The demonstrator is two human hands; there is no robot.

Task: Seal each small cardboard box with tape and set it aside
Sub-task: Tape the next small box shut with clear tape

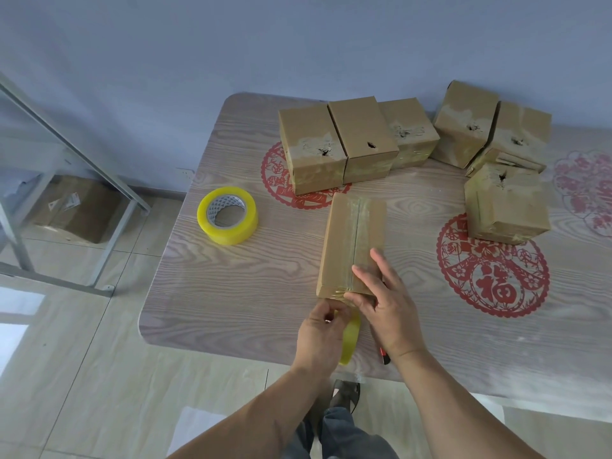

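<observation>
A small cardboard box (347, 236) lies on the table with a strip of clear tape running along its top seam. My right hand (384, 303) rests on the near end of the box, fingers spread flat over the tape. My left hand (323, 329) grips a yellow tape roll (350, 339) held on edge just below the box's near end, the tape still joined to the box. A second yellow tape roll (228, 215) lies flat on the table to the left.
Several taped boxes (337, 140) stand along the far edge, one more (505, 203) at the right. The wood-grain table (231, 293) bears red paper-cut decorations. A red-handled tool (384, 356) pokes out under my right wrist. A metal frame and a box stand on the floor at left.
</observation>
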